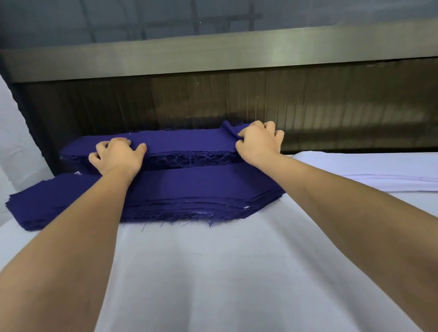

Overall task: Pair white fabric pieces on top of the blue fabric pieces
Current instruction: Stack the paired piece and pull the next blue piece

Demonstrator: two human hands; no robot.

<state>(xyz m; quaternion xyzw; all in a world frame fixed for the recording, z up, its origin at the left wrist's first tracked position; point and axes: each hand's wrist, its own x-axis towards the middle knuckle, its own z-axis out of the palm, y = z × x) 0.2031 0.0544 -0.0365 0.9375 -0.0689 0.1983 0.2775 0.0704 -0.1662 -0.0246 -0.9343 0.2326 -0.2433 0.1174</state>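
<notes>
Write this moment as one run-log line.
left hand: grips top blue piece | right hand: pinches its lifted end | white stack: at right, untouched

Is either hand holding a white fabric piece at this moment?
No, the left hand and right hand both grip the far blue stack; the white stack lies untouched.

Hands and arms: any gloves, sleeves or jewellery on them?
Nothing worn that shows: the left hand and right hand have no gloves or rings, the wrists no watch or band, and both forearms are unsleeved to the picture's edge.
</notes>
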